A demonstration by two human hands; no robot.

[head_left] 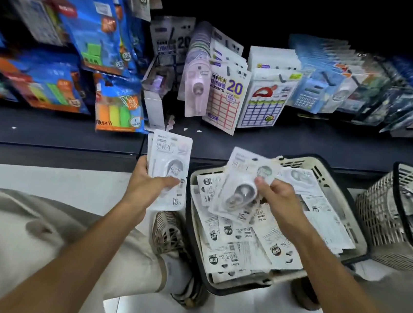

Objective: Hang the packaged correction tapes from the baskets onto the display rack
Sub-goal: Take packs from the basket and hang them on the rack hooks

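My left hand [147,183] grips a small stack of white packaged correction tapes [170,162], held upright below the display rack. My right hand [276,193] pinches another white correction tape pack [242,185] above a cream basket [326,174] full of several more packs [239,246] lying mostly face down. On the rack, a row of pale purple correction tape packs [195,83] hangs on a hook, with a nearly bare wire hook [163,67] just to its left.
A second woven basket [381,225] with more packs stands at the far right. Sticker label sheets [225,99], sticky-note packs [119,106] and blue calculator packs [309,93] hang on the rack. A dark shelf ledge [49,134] runs below. My knee and shoe [169,234] are beside the basket.
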